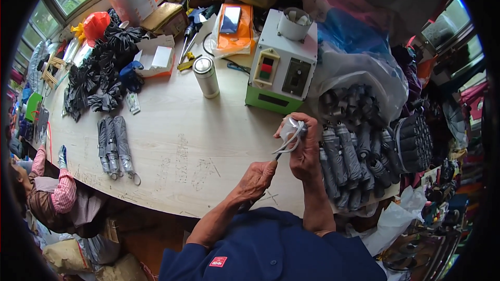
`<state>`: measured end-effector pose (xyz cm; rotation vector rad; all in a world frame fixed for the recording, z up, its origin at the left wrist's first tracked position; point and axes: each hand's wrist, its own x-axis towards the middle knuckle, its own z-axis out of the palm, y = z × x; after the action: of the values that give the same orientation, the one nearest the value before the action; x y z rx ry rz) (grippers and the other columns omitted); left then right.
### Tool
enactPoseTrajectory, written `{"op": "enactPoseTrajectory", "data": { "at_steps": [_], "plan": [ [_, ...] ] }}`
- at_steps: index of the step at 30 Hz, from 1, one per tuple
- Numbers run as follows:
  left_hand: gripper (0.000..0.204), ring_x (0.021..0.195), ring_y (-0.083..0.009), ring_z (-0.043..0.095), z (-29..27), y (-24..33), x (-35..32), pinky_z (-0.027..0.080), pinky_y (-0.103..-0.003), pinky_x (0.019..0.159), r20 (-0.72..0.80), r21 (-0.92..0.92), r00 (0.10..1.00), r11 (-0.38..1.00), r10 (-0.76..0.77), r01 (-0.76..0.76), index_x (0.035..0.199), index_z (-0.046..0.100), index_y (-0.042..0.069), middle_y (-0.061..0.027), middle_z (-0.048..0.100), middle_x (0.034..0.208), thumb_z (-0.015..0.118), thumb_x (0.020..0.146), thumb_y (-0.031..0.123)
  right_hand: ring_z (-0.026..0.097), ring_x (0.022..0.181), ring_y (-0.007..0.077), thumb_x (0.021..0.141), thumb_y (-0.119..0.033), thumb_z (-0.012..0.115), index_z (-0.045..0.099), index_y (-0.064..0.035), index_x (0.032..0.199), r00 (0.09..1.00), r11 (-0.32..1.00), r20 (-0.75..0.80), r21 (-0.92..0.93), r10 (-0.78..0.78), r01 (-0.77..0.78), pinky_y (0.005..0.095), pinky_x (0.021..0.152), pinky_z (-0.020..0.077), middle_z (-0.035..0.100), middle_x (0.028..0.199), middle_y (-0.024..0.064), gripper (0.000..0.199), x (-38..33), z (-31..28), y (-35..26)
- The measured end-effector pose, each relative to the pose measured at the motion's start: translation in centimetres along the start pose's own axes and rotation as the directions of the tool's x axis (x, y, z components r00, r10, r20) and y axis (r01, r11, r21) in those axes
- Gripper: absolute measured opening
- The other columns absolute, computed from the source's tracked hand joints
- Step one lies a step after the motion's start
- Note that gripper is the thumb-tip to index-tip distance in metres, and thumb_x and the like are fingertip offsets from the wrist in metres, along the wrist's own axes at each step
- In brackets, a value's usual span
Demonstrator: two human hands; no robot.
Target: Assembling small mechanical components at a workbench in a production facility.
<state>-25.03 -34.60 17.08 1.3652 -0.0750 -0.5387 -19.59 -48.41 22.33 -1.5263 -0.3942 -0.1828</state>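
Observation:
In front of my chest, my right hand (303,148) is closed around a silvery, rounded piece with a pale grey cord loop (291,139), which looks like an umbrella handle. My left hand (256,179), lower and to the left, has its fingers wrapped round a thin dark rod (279,156). The rod's tip points up toward the cord; I cannot make out whether they touch. Most of the rod is hidden in my fist. Close to my right hand lies a pile of folded grey umbrellas (344,151).
A grey-and-green machine (281,67) with buttons stands beyond my hands, beside a steel flask (206,77). Folded umbrellas (115,143) and black cloth bundles (99,80) lie on the left of the table (156,171). A co-worker (54,192) sits at the left edge. A plastic bag (359,67) bulges at right.

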Motion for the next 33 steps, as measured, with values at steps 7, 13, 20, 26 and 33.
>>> {"op": "enactPoseTrajectory", "data": {
  "at_steps": [7,13,20,26,33],
  "plan": [
    [0.053,0.047,-0.0055,0.031,0.1,-1.5,1.0,0.029,-0.025,0.043,-0.131,0.183,0.975,0.971,0.180,-0.155,0.061,0.039,0.009,0.0050,0.035,0.051,0.040,0.099,0.046,0.055,0.102,0.0150,0.094,-0.016,0.056,0.047,-0.0007,0.128,0.973,0.945,0.076,0.234,0.217,-0.229,0.0282,0.090,0.0438,0.055,0.112,0.0124,0.038,1.5,-2.5,-0.9],
    [0.050,0.055,-0.0141,0.026,0.6,-1.2,1.0,0.028,-0.034,0.049,-0.176,0.173,0.974,0.978,0.146,-0.116,0.068,0.037,0.001,-0.0041,0.027,0.056,0.041,0.100,0.040,0.052,0.118,0.0248,0.098,-0.036,0.046,0.050,0.0059,0.126,0.987,0.947,-0.007,-0.283,0.158,-0.154,0.0354,0.102,0.0382,0.055,0.124,0.0184,0.051,2.1,-1.1,-1.6],
    [0.053,0.054,-0.0142,0.029,-1.0,-1.6,1.6,0.029,-0.035,0.049,-0.243,0.207,0.962,0.976,0.125,-0.074,0.068,0.038,0.001,-0.0049,0.030,0.056,0.039,0.099,0.043,0.048,0.123,0.0331,0.097,-0.046,0.036,0.047,0.0065,0.129,0.993,0.983,-0.113,-0.179,0.022,-0.042,0.0380,0.107,0.0310,0.050,0.132,0.0230,0.063,1.5,0.2,-7.1],
    [0.050,0.044,-0.0086,0.035,-1.4,-2.0,3.4,0.030,-0.028,0.041,-0.221,0.379,0.886,0.873,0.408,-0.307,0.063,0.041,0.008,0.0033,0.035,0.052,0.038,0.099,0.043,0.050,0.119,0.0390,0.089,-0.028,0.053,0.050,-0.0014,0.127,0.920,0.762,0.051,-0.544,-0.389,0.353,0.0500,0.101,0.0374,0.053,0.128,0.0209,0.046,-0.6,-0.7,-11.2],
    [0.049,0.043,-0.0097,0.031,-5.9,1.4,-0.6,0.027,-0.028,0.039,0.448,-0.268,0.883,0.921,-0.140,0.282,0.064,0.041,0.010,0.0040,0.033,0.053,0.038,0.099,0.045,0.060,0.093,0.0321,0.080,-0.014,0.064,0.055,-0.0056,0.112,0.566,-0.177,0.731,-0.659,-0.383,0.731,0.0480,0.079,0.0519,0.059,0.110,0.0154,0.035,3.9,-2.0,-8.2]
  ]
}}
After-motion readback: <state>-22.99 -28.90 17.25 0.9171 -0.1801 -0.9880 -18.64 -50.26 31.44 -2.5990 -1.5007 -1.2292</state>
